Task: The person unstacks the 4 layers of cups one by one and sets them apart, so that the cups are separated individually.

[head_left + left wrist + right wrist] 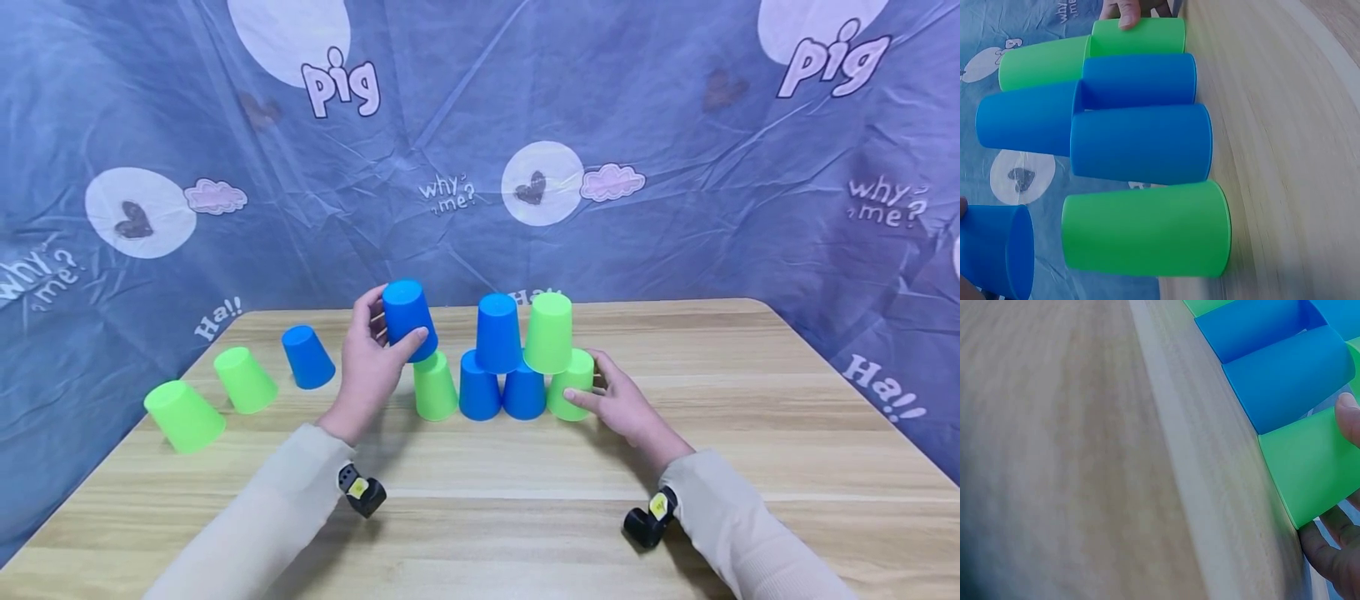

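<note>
Left hand (367, 362), head view, grips a blue cup (408, 321) over the left end of the four-cup row (480, 396); right hand (618, 404) clasps the row's rightmost cup (564, 379). Left wrist: blue cup clear of the row. Right wrist: thumb (1349, 420) on that rightmost cup.

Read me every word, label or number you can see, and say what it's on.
"pig", twice, on the blue backdrop.
"why me?", three times, same backdrop.
"Ha!!", backdrop's left and right; another there, partly hidden behind the cups.
Yellow wrist labels: any marks too small to read.
</note>
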The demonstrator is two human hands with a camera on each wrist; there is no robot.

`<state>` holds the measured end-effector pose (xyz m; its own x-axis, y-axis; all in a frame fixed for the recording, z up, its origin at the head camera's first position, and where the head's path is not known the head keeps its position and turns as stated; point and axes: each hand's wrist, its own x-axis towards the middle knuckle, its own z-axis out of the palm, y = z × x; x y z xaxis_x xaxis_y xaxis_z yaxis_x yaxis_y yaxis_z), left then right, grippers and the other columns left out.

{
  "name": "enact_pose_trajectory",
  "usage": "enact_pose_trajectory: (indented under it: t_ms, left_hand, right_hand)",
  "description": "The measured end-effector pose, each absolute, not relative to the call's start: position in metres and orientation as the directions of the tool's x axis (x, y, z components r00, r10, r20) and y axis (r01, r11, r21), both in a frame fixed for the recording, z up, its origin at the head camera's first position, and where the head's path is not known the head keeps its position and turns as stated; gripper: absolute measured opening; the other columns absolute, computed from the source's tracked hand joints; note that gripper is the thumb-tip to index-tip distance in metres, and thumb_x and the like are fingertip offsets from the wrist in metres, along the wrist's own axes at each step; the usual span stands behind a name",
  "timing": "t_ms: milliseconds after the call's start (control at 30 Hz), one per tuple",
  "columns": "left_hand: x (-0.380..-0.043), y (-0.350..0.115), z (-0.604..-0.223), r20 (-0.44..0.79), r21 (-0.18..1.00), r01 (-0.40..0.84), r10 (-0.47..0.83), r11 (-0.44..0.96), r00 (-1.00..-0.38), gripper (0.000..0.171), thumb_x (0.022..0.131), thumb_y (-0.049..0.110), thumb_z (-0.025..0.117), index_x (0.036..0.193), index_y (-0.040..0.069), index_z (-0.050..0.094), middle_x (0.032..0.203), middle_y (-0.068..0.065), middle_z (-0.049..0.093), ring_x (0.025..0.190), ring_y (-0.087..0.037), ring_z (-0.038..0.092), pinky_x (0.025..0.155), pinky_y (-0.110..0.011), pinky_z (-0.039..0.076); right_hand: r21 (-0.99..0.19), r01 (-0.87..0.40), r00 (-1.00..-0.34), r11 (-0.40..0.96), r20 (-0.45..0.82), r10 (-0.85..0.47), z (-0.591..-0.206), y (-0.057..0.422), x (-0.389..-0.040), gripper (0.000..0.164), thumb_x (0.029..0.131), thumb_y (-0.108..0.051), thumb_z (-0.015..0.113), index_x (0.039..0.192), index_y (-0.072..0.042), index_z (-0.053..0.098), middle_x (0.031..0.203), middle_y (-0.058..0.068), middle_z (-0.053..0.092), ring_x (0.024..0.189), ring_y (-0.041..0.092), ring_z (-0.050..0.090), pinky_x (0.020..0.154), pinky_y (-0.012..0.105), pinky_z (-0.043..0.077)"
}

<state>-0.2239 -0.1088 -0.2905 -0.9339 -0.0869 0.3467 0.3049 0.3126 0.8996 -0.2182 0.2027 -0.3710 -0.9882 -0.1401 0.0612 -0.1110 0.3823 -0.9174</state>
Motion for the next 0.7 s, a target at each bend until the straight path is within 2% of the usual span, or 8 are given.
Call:
enact_pose_trajectory:
  t_ms: [700]
  left_hand:
    - [-0.222, -0.149, -0.296, 0.389, 0.883, 0.301, -0.201, 0.359, -0.899, 0.065, 0.083, 0.017, 0.070, 0.138, 0.015, 0.034, 0.133, -0.013, 0.043, 0.122, -0.030, 0.045, 0.104, -0.047, 0.037]
  right_hand:
    - [-0.917, -0.099, -0.989, 0.386, 0.048, -0.139, -0.370, 0.203, -0.218, 0.067, 0.086, -0.018, 0.065, 0.141, -0.010, 0.029, 0.136, 0.020, 0.041, 0.125, 0.043, 0.038, 0.101, 0.060, 0.031]
